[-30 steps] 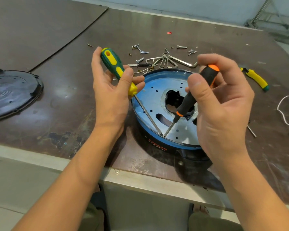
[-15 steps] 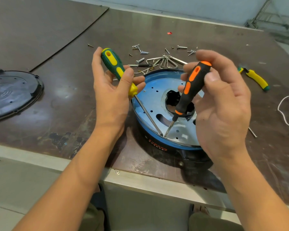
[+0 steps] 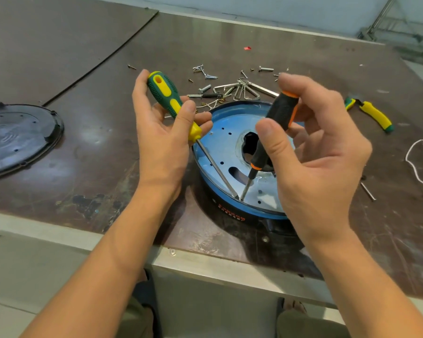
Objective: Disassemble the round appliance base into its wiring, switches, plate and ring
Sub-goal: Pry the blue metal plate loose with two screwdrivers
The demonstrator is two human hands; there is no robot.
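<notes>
- The round appliance base sits near the front edge of the desk, with its blue-filmed plate facing up.
- Left hand is wrapped round a green-and-yellow screwdriver. Right hand pinches a black-and-orange screwdriver. Both tips meet at the plate's near rim.
- Looks like the plate-freeing step. Next move probably wants steady downward pressure so nothing slips.
- There's orange writing on the black side, too small to read.

left hand and right hand bare; forearms bare too; olive-green trousers at the bottom edge
</notes>
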